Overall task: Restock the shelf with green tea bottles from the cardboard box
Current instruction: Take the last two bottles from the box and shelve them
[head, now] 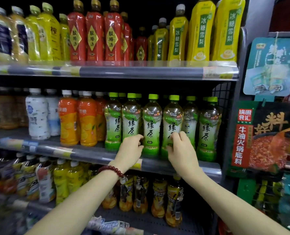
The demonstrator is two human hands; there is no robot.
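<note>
Several green tea bottles with green caps stand in a row on the middle shelf (157,162). My left hand (130,148) grips the lower part of the second bottle from the left (130,119). My right hand (180,146) wraps the lower part of the fourth bottle (172,117). Between the two hands stands a third bottle (152,122), untouched. A bead bracelet is on my left wrist. The cardboard box is not in view.
Orange juice bottles (86,121) and white bottles (38,116) stand left of the green tea. Red and yellow bottles fill the upper shelf (124,70); dark and yellow bottles stand below. A wire side panel (223,94) and hanging sauce packets (261,136) bound the right.
</note>
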